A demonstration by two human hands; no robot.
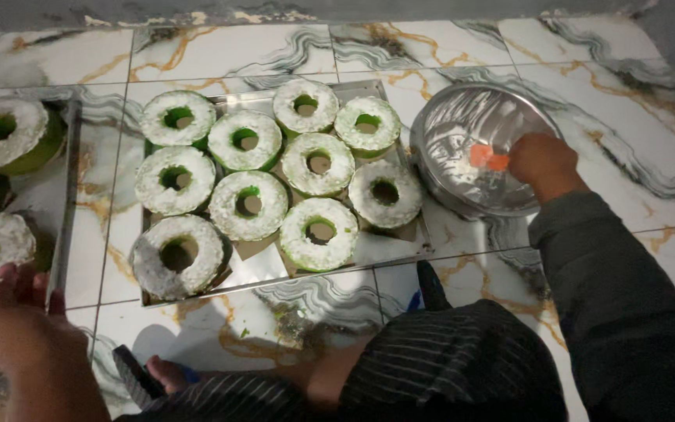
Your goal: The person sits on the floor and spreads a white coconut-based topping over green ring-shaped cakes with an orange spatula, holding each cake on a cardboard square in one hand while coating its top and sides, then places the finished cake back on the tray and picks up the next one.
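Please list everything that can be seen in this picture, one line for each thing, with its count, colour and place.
ring cakes: ten, green with white coating, on the middle tray
middle tray: one, silver, on the floor
ring cakes on left tray: about four, partly cut off
left tray: one, silver, left edge
metal bowl: one, silver, right of the middle tray
orange scraper: one, inside the bowl
floor tiles: white marble pattern
left hand: at the left tray
right hand: holding the scraper

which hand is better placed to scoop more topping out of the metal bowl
Right. The right hand is already inside the metal bowl, holding an orange scraper. The left hand is far off, at the edge of the other tray.
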